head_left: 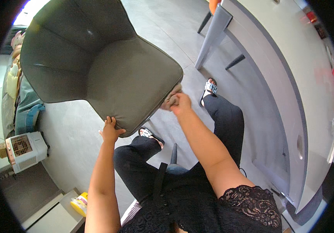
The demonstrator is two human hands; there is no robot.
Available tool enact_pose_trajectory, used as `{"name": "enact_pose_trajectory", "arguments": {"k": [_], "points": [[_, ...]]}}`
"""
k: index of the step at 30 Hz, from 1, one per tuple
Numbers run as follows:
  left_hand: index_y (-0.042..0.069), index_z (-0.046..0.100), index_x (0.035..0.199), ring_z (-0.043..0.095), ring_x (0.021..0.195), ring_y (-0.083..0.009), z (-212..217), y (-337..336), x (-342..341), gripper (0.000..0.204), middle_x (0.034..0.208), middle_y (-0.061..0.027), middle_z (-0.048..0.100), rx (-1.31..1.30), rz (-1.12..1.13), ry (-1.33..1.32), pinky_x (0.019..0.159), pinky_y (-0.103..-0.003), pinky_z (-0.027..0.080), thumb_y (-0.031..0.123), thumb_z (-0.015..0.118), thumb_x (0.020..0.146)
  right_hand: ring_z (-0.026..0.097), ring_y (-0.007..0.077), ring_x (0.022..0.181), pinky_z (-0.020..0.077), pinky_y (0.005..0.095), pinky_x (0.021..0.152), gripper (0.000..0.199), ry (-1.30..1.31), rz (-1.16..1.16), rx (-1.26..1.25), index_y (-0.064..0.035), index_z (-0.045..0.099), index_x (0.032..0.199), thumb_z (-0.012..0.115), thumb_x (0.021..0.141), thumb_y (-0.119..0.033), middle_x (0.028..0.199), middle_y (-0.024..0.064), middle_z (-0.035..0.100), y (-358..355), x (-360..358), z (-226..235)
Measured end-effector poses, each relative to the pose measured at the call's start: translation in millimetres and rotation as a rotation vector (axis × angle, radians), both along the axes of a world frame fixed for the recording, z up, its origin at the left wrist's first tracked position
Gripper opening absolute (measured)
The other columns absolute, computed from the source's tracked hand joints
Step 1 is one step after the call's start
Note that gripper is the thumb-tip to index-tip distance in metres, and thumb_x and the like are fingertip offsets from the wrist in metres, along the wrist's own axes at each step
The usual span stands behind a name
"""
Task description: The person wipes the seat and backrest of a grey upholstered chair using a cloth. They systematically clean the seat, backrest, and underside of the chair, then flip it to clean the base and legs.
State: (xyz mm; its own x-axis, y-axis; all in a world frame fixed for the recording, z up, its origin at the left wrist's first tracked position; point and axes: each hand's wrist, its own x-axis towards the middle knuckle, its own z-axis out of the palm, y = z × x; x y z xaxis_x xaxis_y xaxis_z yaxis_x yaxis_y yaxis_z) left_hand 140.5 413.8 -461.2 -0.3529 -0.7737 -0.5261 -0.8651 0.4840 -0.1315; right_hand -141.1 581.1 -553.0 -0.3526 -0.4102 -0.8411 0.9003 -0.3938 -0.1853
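Note:
A dark grey-brown upholstered chair (pixel 132 73) with a curved, padded back fills the upper left, its seat turned toward me. My left hand (pixel 111 131) grips the near left corner of the seat, the fingers pressing creases into the cover and the thumb at the edge. My right hand (pixel 183 104) is closed on a bunched brownish cloth (pixel 170 100), which touches the front edge of the seat at its right side. Much of the chair's underside and legs is hidden.
A white table (pixel 287 58) with a grey edge curves along the right. On the left stand a white air cooler (pixel 26 151) and a heap of fabrics (pixel 27 105). A yellow tub (pixel 80 204) sits on a white cabinet (pixel 54 217) at lower left. My sandalled feet rest on the grey floor (pixel 73 124).

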Motion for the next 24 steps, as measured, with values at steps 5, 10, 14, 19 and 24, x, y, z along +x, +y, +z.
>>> {"name": "enact_pose_trajectory", "arguments": {"k": [5, 10, 14, 19, 24], "points": [[0.017, 0.037, 0.147, 0.023, 0.145, -0.031, 4.2, 9.3, -6.6, 0.1, 0.159, -0.0113, 0.022, -0.002, 0.073, 0.095, 0.105, -0.069, 0.028, 0.037, 0.086, 0.062, 0.057, 0.0253, 0.063, 0.047, 0.0402, 0.057, 0.015, 0.298, -0.01, -0.386, -0.0123, 0.055, 0.099, 0.048, 0.085, -0.01, 0.083, 0.0086, 0.059, 15.1, -67.6, -37.1], [0.014, 0.035, 0.148, 0.035, 0.137, -0.037, -34.9, 29.2, 34.4, 0.097, 0.152, -0.0195, 0.03, -0.055, 0.561, 0.811, 0.106, -0.06, 0.03, 0.023, 0.086, 0.066, 0.055, 0.0236, 0.062, 0.0375, 0.0367, 0.044, 0.01, 0.394, 0.034, -0.24, -0.0137, 0.052, 0.095, 0.048, 0.092, -0.023, 0.072, 0.0076, 0.056, -4.5, 29.4, -0.2], [0.013, 0.039, 0.142, 0.037, 0.133, -0.0376, -53.8, 31.5, 40.8, 0.077, 0.145, -0.0159, 0.04, 0.628, 1.284, 1.076, 0.103, -0.067, 0.024, 0.012, 0.077, 0.075, 0.053, 0.0216, 0.066, 0.0442, 0.0346, 0.057, 0.009, -0.104, 0.039, -0.287, -0.0145, 0.052, 0.078, 0.055, 0.084, -0.021, 0.069, 0.0047, 0.052, -9.2, 128.3, 14.3], [0.014, 0.046, 0.133, 0.038, 0.131, -0.0365, -43.4, 39.9, 26.9, 0.057, 0.139, -0.0131, 0.047, 0.752, 1.387, 1.199, 0.103, -0.068, 0.02, 0.008, 0.069, 0.08, 0.06, 0.0284, 0.083, 0.049, 0.0479, 0.088, 0.01, -0.168, 0.101, -0.315, -0.011, 0.056, 0.079, 0.055, 0.071, -0.016, 0.08, 0.0069, 0.061, -9.8, 107.7, -24.9], [0.016, 0.048, 0.13, 0.046, 0.12, -0.0319, -46.7, 42.8, 14.5, 0.056, 0.128, -0.008, 0.053, 0.799, 1.364, 1.175, 0.099, -0.062, 0.027, 0.009, 0.071, 0.079, 0.055, 0.0267, 0.07, 0.0455, 0.0453, 0.07, 0.006, -0.085, 0.169, -0.263, -0.0115, 0.053, 0.07, 0.055, 0.072, -0.017, 0.073, 0.0054, 0.058, -6.9, 60.0, -17.2]]}}
